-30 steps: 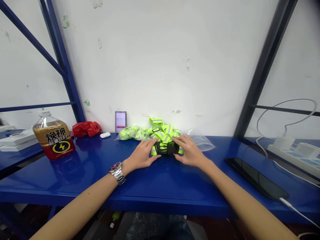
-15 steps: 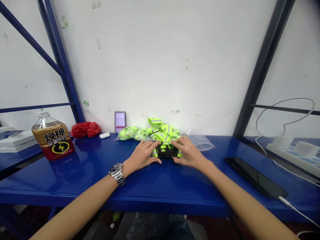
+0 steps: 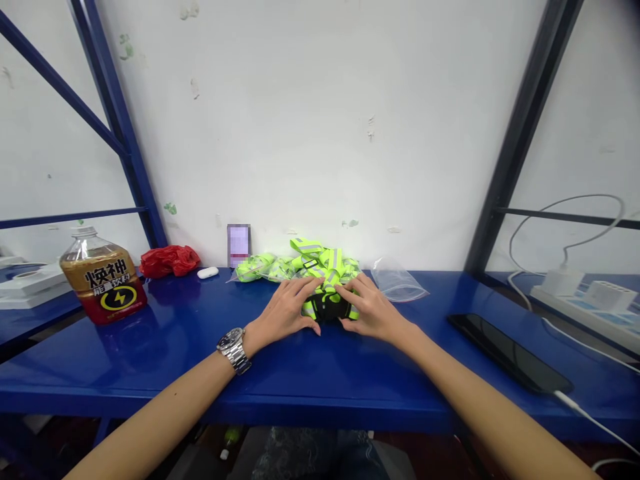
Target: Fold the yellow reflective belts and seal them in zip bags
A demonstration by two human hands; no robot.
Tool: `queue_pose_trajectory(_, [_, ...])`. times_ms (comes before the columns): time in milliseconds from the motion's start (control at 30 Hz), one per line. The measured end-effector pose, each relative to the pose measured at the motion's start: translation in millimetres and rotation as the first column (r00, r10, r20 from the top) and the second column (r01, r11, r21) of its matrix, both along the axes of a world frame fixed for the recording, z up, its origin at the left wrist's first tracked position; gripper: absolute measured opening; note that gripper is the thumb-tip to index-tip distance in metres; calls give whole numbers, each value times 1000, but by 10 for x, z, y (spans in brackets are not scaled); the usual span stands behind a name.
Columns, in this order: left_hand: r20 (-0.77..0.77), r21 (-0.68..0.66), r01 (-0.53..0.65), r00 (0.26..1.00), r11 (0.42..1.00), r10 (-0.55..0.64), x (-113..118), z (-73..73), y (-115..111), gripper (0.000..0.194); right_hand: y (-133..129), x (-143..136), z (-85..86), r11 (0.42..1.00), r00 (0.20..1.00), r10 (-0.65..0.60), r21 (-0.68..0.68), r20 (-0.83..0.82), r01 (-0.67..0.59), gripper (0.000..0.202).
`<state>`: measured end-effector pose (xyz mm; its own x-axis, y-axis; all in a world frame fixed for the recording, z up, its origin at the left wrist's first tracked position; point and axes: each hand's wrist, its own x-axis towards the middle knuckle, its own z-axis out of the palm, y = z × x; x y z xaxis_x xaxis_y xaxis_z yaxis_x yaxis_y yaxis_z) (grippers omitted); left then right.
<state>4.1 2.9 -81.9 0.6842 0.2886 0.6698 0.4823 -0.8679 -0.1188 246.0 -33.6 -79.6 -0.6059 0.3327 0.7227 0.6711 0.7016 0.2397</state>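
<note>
A bundle of neon-yellow reflective straps (image 3: 331,261) with grey stripes lies on the blue table near the wall. At its front is a black part (image 3: 331,309), partly covered by my fingers. My left hand (image 3: 286,309) grips the bundle's left side, thumb low and fingers over the top. From the right, my right hand (image 3: 373,308) holds it in the same way, its fingers on the strap above the black part. Further yellow straps in clear plastic (image 3: 255,267) lie to the left. A clear zip bag (image 3: 400,285) lies flat beyond my right hand.
A large drink bottle (image 3: 105,280), a red plastic bag (image 3: 170,261) and a white earbud case (image 3: 208,273) stand to the left. A phone (image 3: 239,245) leans on the wall. Another black phone (image 3: 510,353) with a white cable lies right, near a power strip (image 3: 590,310).
My right fingers have shifted slightly left over the bundle. The black part has tilted a little, and the top strap loop leans further left. Both hands stay on the bundle.
</note>
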Motion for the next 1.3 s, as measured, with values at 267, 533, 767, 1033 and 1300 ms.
queue_pose_trajectory(267, [89,46,-57,995,997,53,45,-15,-10,103,-8,-35,26,998,999,-29,-52,-28,28,53])
queue_pose_trajectory(533, [-67,-34,78,995,996,-80,274,32,-414,22,60,73,200,959,907,-157,-280,-391,45,50])
queue_pose_trajectory(767, [225,-478,10,968,878,111,633,22,-273,19,-6,56,294,943,912,-135,-333,-387,-2,44])
queue_pose_trajectory(1033, [838,-541,801,487,257,246,666,164,-173,19,-22,-5,298,942,939,-116,-335,-324,0,42])
queue_pose_trajectory(1300, [788,-333,904,111,268,605,937,390,-66,1,-137,-238,236,976,904,-216,-57,-369,210,48])
